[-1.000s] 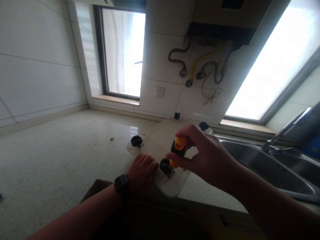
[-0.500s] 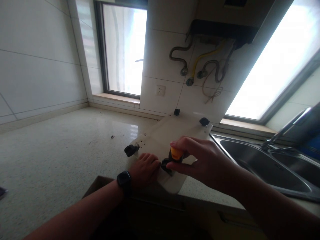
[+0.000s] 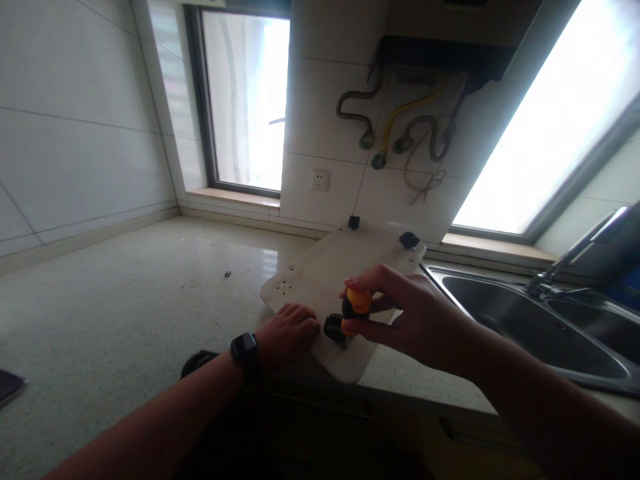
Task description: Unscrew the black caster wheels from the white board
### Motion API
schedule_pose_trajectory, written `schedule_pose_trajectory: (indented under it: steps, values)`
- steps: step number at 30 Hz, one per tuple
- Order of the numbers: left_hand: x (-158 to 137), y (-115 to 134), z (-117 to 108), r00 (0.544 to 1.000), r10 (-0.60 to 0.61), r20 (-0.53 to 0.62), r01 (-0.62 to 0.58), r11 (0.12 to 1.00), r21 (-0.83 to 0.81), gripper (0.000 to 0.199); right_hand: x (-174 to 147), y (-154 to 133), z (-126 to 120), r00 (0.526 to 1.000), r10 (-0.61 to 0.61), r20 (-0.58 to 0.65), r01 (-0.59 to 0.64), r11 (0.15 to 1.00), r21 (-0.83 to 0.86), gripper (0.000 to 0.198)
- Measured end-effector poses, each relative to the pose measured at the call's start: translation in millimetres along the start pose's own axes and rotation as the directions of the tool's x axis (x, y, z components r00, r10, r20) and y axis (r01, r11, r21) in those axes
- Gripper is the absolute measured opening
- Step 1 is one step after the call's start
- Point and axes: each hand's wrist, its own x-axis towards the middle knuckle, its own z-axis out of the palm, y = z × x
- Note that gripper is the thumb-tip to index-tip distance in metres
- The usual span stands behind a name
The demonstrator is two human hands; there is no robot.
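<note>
A white panel (image 3: 320, 273) with rounded corners lies on the counter. Black casters (image 3: 354, 223) stand at its two far corners, and another black caster (image 3: 335, 328) sits near its front corner. Only small screw holes (image 3: 284, 288) show at the left corner. My right hand (image 3: 395, 303) is closed around a stubby yellow-and-black screwdriver (image 3: 358, 301), held upright just right of the front caster; its tip is hidden. My left hand (image 3: 290, 333), wearing a black watch, has its curled fingers over the panel's near edge, left of that caster.
Several small dark screws (image 3: 227, 274) lie on the speckled counter (image 3: 125, 313). A steel sink (image 3: 500, 320) with a faucet (image 3: 575, 253) is to the right. A dark flat object (image 3: 10, 387) is at the left edge, and a dark rounded thing (image 3: 197, 361) sits by my left forearm.
The black caster at the panel's left corner is gone from there, leaving bare holes. The screwdriver has shifted slightly right. A dark rounded shape now shows beside my left forearm.
</note>
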Motion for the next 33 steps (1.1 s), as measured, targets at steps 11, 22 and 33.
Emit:
schedule_pose_trajectory:
  steps: [11,22,33]
  values:
    - [-19.6,-53.9,-13.9,0.975,-0.162,-0.149,0.155,0.986,-0.059,0.018,-5.6,4.9,0.5,0.997,0.045,-0.055,-0.045,0.999,0.000,0.034]
    - [-16.6,-39.3,-17.4,0.931,-0.193,-0.309,0.207,0.978,0.014,0.016,-6.8,10.2,1.8,0.997,0.051,-0.065,-0.048,0.998,0.042,0.034]
    - [-79.1,105.4,3.8,0.961,-0.143,0.238,0.157,0.987,-0.039,0.018,-8.3,11.7,-3.3,0.999,0.011,-0.046,-0.005,0.992,0.125,0.034]
